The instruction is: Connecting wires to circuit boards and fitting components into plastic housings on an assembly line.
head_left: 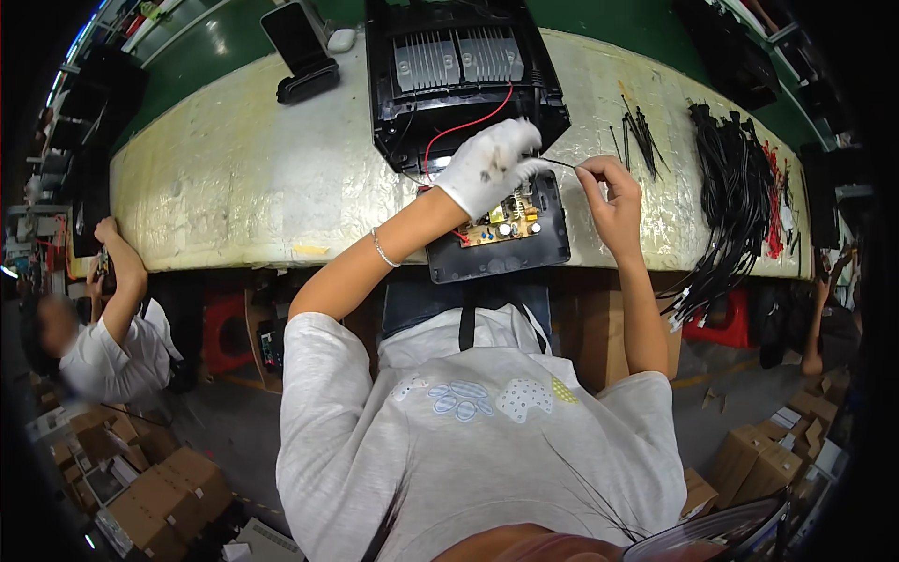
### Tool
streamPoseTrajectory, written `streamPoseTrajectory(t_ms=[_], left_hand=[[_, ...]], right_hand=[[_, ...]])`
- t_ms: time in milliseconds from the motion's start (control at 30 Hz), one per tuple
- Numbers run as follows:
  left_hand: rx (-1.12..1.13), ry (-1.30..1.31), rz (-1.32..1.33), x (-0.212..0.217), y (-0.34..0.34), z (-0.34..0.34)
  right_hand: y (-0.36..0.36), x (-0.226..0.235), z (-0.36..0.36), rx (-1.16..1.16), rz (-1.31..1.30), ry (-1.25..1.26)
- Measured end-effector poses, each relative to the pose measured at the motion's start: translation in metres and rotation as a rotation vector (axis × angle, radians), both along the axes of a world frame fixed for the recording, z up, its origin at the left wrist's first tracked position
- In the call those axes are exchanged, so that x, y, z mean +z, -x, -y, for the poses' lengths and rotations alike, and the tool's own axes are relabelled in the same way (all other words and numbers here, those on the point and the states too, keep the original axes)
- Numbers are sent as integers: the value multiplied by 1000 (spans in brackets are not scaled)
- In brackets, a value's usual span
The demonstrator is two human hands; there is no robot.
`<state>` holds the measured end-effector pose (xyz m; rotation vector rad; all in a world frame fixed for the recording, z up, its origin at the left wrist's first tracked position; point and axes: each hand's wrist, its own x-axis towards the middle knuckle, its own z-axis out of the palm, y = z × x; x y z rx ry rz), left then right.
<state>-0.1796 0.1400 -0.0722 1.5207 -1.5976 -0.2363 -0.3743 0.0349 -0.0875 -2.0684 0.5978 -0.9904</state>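
My left hand (489, 169), in a stained white glove, is closed over the opened black device housing (382, 117), its fingers partly blurred; what they grip is hidden. From beside the glove a thin black cable tie (560, 164) runs right to my bare right hand (613, 197), which pinches its end between thumb and fingers. Beneath my left hand lies a black cover panel (552, 245) carrying a circuit board (482, 234) with yellow and silver parts. A red wire (468, 124) loops from the housing's finned metal heat sinks (426, 62) down behind my glove.
Loose black cable ties (642, 136) lie to the right, then a big bundle of black cables (726, 187) hanging over the table edge, and red wires (775, 201). A phone on a stand (302, 51) is at the back left. Another person (112, 328) works at far left.
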Motion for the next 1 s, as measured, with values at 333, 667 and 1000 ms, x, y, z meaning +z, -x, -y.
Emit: streamPoseTrajectory(t_ms=[333,667,1000], left_hand=[[193,-344,-499,-8,18,18],[124,-217,-545,3,22,-15],[37,18,497,-38,12,-162]], right_hand=[[-25,36,25,400,-565,362],[-16,50,35,450,-708,773],[-76,93,-31,661,-400,1024]])
